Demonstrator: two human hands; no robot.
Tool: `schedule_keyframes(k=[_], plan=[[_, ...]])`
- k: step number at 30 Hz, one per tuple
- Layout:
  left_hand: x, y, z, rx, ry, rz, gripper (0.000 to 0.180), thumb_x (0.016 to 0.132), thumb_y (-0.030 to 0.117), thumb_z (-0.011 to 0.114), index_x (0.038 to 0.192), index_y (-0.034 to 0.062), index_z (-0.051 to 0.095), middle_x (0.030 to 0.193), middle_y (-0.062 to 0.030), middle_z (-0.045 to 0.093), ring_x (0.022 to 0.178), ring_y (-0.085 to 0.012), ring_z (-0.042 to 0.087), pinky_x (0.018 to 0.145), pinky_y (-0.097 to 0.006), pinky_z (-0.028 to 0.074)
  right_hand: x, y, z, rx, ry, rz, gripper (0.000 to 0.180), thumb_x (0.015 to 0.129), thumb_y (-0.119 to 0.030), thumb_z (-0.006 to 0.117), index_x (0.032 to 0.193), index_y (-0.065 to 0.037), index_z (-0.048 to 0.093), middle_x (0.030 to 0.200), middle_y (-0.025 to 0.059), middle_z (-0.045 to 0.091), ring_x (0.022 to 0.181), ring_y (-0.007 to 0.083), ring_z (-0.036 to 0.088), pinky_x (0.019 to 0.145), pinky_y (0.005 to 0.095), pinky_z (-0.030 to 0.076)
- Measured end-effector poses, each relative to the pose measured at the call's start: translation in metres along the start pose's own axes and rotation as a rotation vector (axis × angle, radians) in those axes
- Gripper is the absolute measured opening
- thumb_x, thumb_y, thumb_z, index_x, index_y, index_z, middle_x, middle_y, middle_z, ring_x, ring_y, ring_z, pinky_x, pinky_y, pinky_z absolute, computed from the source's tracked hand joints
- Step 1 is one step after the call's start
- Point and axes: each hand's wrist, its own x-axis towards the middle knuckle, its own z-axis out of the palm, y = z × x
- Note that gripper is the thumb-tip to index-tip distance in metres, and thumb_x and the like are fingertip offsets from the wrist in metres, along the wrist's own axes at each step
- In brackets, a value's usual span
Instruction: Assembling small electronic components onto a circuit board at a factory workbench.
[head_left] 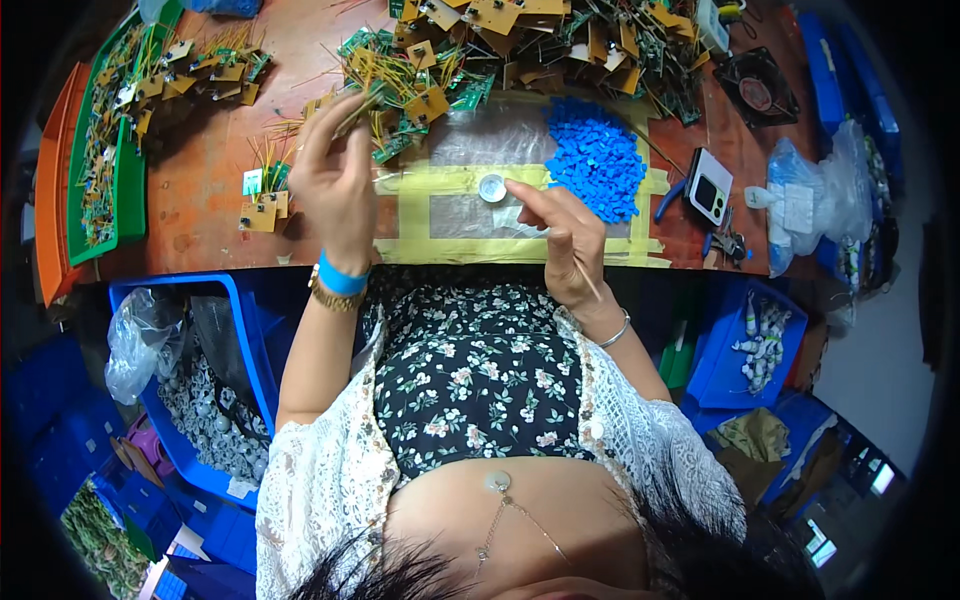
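My left hand [335,185] is raised over the left part of the table, fingers closed around a thin greenish piece [360,114] that looks like a circuit board seen edge-on. Behind it lies a heap of small green and tan circuit boards with yellow wires [425,100]. In my right hand [568,235] a thin pale stick [588,281] pokes out below the curled fingers. The index fingertip of that hand touches or nearly touches a small round silvery cup [492,188] on the taped clear sheet [470,225]. Just beyond this hand sits a pile of small blue pieces [595,160].
Two wired boards [262,212] lie left of my left hand. Green [128,200] and orange [55,180] trays line the left side. Rightward are a phone [708,187], pliers [728,245], a black fan [757,87] and bagged items [800,200]. Blue bins [240,345] stand below the table edge.
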Motion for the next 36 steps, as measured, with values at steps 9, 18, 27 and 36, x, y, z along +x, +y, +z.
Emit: schedule_keyframes(k=[9, 18, 27, 36], plan=[[-0.049, 0.006, -0.033, 0.431, -0.115, 0.01, 0.032, 0.087, -0.003, 0.064, 0.118, -0.0006, 0.063, 0.089, -0.0073, 0.068, 0.074, -0.0156, 0.064, 0.064, -0.027, 0.052, -0.009, 0.011, 0.006, 0.031, 0.012, 0.216, 0.051, 0.105, -0.038, 0.036, 0.094, 0.002, 0.066, 0.078, 0.0086, 0.062, 0.064, 0.0113, 0.056, 0.059, 0.0239, 0.045], [-0.074, 0.01, -0.02, 0.17, -0.126, 0.023, 0.028, 0.089, -0.004, 0.064, 0.116, -0.003, 0.066, 0.094, -0.0105, 0.071, 0.075, -0.0113, 0.067, 0.067, -0.023, 0.053, -0.005, 0.016, 0.01, -0.029, 0.057, 0.168, 0.033, 0.1, -0.024, 0.053, 0.083, 0.002, 0.065, 0.071, 0.0135, 0.062, 0.06, 0.0236, 0.061, 0.056, 0.0318, 0.045], [-0.079, 0.008, -0.004, -0.01, -0.273, -0.416, 0.031, 0.091, -0.003, 0.061, 0.121, -0.0054, 0.061, 0.091, -0.0113, 0.07, 0.084, -0.0152, 0.069, 0.072, -0.025, 0.055, -0.005, -0.002, 0.003, 0.165, 0.022, 0.021, 0.059, 0.104, -0.045, 0.037, 0.09, 0.003, 0.068, 0.083, 0.0098, 0.066, 0.064, 0.0127, 0.058, 0.055, 0.0234, 0.043], [-0.073, 0.022, -0.001, -0.383, -0.373, -0.663, 0.044, 0.092, -0.005, 0.057, 0.134, -0.0087, 0.046, 0.105, -0.0154, 0.065, 0.09, -0.0185, 0.068, 0.082, -0.028, 0.059, 0.001, -0.01, 0.016, 0.243, -0.064, 0.034, 0.059, 0.103, -0.047, 0.037, 0.093, 0.003, 0.068, 0.085, 0.0106, 0.065, 0.067, 0.0134, 0.06, 0.059, 0.0238, 0.047]])
